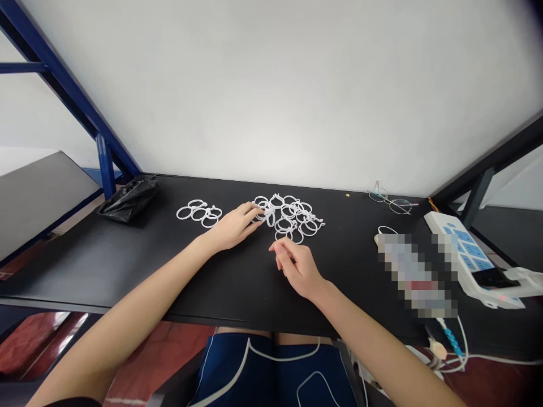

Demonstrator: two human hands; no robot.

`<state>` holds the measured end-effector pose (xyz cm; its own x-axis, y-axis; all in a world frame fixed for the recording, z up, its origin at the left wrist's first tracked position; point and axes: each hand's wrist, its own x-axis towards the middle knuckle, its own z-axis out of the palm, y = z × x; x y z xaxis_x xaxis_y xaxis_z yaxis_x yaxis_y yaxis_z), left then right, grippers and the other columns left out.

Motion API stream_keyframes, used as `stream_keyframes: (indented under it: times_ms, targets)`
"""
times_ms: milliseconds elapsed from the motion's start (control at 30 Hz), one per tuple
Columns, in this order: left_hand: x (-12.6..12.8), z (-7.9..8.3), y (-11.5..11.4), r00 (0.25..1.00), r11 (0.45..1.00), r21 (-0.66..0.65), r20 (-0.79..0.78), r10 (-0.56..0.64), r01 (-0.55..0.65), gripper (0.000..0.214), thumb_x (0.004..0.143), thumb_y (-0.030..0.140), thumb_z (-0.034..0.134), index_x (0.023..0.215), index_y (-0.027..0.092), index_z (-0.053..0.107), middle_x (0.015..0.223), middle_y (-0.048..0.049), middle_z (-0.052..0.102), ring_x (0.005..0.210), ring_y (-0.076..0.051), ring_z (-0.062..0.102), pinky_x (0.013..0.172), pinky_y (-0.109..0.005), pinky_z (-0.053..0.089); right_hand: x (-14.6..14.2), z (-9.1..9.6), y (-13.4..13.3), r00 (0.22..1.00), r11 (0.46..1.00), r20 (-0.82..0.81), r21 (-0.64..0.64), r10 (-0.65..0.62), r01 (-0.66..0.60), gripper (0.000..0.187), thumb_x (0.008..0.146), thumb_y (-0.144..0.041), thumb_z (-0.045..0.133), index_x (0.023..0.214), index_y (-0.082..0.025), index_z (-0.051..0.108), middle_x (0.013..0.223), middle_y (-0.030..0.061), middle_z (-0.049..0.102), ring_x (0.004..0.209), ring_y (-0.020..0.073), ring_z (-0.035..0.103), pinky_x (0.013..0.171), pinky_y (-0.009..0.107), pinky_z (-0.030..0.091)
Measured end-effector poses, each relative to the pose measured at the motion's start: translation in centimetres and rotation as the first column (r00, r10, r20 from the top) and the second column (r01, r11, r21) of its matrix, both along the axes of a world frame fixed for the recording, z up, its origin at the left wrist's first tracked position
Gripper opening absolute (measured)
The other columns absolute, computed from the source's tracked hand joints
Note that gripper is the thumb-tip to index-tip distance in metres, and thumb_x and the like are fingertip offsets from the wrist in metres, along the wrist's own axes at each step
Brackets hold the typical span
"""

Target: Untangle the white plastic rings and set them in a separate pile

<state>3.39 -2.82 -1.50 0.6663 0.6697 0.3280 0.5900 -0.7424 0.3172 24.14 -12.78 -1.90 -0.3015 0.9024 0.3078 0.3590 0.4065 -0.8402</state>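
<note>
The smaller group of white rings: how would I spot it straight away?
On the black table, find the black plastic bag at the far left. Between it and the left hand lies the smaller group of white rings. It has far fewer rings than the larger pile farther right.

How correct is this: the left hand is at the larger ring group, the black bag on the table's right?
Wrong side: the head view shows the black bag on the left of the table. The left hand is at the larger ring group.
</note>
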Motion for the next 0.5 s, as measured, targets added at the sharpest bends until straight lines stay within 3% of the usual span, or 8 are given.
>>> stream_keyframes:
  times_ms: [333,500]
  targets:
    - [-0.02,0.15,-0.30,1.000,0.998,0.060,-0.003,-0.009,0.009,0.041,0.102,0.030,0.028,0.134,0.022,0.052,0.131,-0.0139,0.048,0.098,-0.021,0.059,0.087,-0.037,0.051,0.08,-0.30,0.04,1.000,1.000,-0.014,-0.020,0.002,-0.003,0.033,0.103,-0.039,0.034,0.093,-0.019,0.058,0.058,-0.0040,0.052,0.045,0.0091,0.050,0.050,0.022,0.040]
    - [0.45,0.54,-0.70,0.989,1.000,-0.016,0.147,-0.001,0.003,0.039,0.101,0.035,0.033,0.131,0.021,0.053,0.125,-0.0138,0.051,0.107,-0.023,0.056,0.093,-0.040,0.050,0.05,-0.16,0.02,1.000,1.000,0.000,-0.006,0.000,0.000,0.031,0.102,-0.037,0.035,0.091,-0.019,0.057,0.057,-0.0042,0.051,0.046,0.0094,0.048,0.051,0.023,0.039]
